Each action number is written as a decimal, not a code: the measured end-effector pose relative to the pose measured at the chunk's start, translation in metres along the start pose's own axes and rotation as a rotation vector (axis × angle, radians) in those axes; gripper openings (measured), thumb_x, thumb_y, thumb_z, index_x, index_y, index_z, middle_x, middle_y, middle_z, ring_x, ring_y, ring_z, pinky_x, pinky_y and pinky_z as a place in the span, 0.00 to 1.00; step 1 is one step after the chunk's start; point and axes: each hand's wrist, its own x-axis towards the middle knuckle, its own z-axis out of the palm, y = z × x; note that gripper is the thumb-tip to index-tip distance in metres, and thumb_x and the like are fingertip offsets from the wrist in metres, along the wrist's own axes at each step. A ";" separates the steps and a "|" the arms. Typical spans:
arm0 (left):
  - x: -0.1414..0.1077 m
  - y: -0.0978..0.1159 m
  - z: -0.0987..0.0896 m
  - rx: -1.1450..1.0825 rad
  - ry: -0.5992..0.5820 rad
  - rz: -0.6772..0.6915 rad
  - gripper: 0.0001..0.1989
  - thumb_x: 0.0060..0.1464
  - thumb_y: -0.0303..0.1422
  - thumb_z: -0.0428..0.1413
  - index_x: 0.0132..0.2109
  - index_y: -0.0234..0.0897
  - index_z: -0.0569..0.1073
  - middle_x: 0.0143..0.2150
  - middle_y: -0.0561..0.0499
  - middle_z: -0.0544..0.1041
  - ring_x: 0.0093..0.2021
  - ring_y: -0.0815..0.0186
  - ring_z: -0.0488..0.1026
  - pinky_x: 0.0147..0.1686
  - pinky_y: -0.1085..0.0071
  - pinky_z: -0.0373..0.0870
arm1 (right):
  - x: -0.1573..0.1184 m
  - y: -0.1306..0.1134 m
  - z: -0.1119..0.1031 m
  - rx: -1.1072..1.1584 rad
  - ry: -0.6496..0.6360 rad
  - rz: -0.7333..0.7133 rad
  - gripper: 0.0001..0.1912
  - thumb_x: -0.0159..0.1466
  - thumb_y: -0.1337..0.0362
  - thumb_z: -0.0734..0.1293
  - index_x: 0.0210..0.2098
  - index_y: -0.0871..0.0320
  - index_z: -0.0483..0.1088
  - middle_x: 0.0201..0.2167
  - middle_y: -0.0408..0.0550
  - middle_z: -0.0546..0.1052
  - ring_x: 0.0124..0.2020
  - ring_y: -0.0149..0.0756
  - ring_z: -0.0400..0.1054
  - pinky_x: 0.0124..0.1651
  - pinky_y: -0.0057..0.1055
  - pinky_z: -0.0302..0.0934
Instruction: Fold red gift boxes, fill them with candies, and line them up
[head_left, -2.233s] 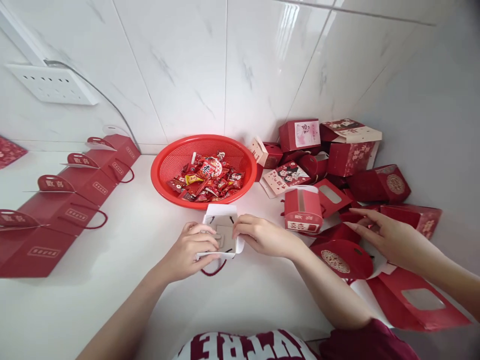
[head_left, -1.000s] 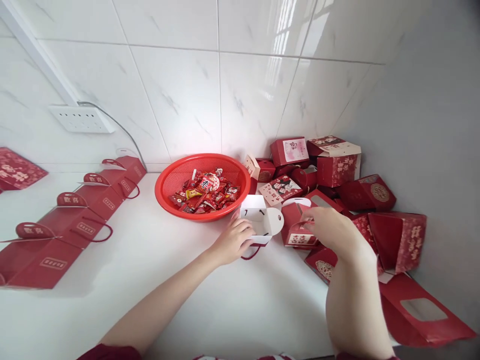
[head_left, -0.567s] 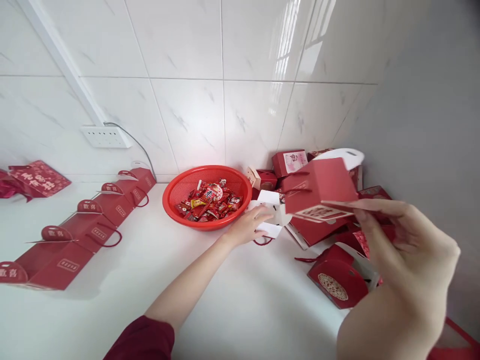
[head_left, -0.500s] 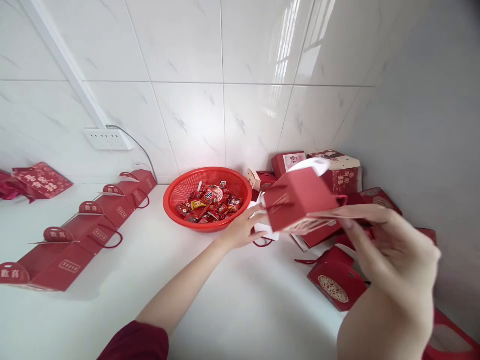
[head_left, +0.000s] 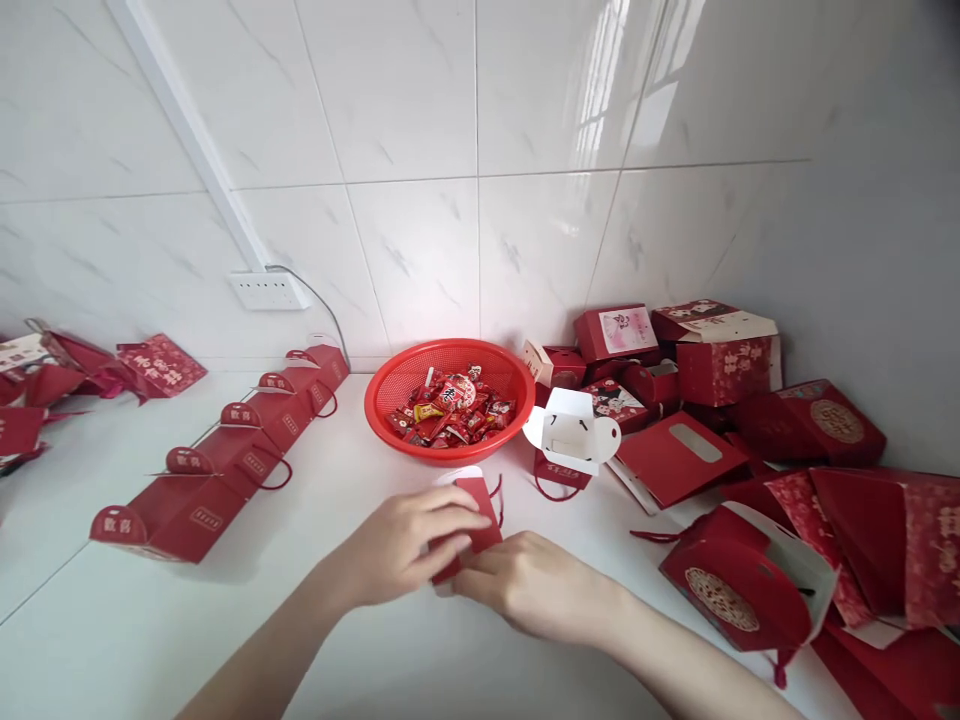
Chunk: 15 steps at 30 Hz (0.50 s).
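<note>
Both of my hands are on a small red gift box (head_left: 480, 505) at the front middle of the white table. My left hand (head_left: 409, 545) curls its fingers over the box's left side. My right hand (head_left: 525, 585) is closed on its lower right part. A white flap and a dark red cord stick out at the box's far end; much of the box is hidden by my fingers. Just behind stands a red plastic basket (head_left: 377, 415) with wrapped sweets (head_left: 450, 405) in it. To the right of the basket an opened gift box (head_left: 566, 435) stands upright, its white flaps spread.
A row of closed red gift boxes (head_left: 225, 490) runs along the left. Many red boxes and flat bags (head_left: 720, 590) lie piled at the right. More red packaging (head_left: 161, 365) lies at the far left. A power strip (head_left: 268, 292) is on the tiled wall.
My right hand has brought the red box from the right to the middle front. My left hand has left the white-flapped box by the basket and joined it. The view has shifted.
</note>
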 end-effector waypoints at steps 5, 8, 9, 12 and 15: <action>0.003 -0.007 0.026 0.073 -0.065 -0.048 0.13 0.65 0.27 0.47 0.47 0.43 0.74 0.48 0.53 0.77 0.41 0.65 0.75 0.40 0.69 0.69 | 0.000 -0.005 -0.010 0.017 -0.036 0.115 0.10 0.70 0.70 0.59 0.37 0.60 0.70 0.31 0.45 0.77 0.27 0.31 0.66 0.26 0.30 0.49; 0.007 -0.017 0.030 0.020 -0.003 -0.065 0.14 0.63 0.30 0.49 0.54 0.44 0.70 0.55 0.51 0.73 0.49 0.63 0.73 0.46 0.68 0.69 | -0.002 -0.008 -0.023 0.075 -0.064 0.189 0.09 0.70 0.70 0.58 0.37 0.59 0.70 0.31 0.44 0.76 0.26 0.29 0.64 0.25 0.29 0.48; 0.008 -0.018 0.030 0.000 0.011 -0.071 0.17 0.61 0.30 0.51 0.57 0.45 0.68 0.58 0.50 0.71 0.53 0.61 0.72 0.49 0.67 0.69 | -0.002 -0.008 -0.026 0.095 -0.072 0.191 0.10 0.71 0.70 0.58 0.38 0.59 0.70 0.32 0.44 0.76 0.26 0.29 0.63 0.26 0.28 0.48; 0.013 -0.020 0.033 -0.053 0.010 -0.065 0.30 0.52 0.30 0.58 0.62 0.46 0.61 0.63 0.48 0.65 0.57 0.58 0.69 0.53 0.65 0.68 | 0.001 -0.005 -0.030 0.081 -0.054 0.143 0.10 0.70 0.70 0.58 0.37 0.59 0.71 0.32 0.45 0.75 0.29 0.30 0.64 0.30 0.27 0.53; 0.016 -0.022 0.043 -0.078 0.038 -0.043 0.32 0.49 0.30 0.60 0.61 0.44 0.60 0.61 0.46 0.66 0.53 0.59 0.71 0.50 0.64 0.70 | 0.006 0.007 -0.027 -0.032 0.008 0.130 0.09 0.68 0.69 0.61 0.32 0.60 0.70 0.32 0.48 0.75 0.32 0.34 0.64 0.34 0.30 0.56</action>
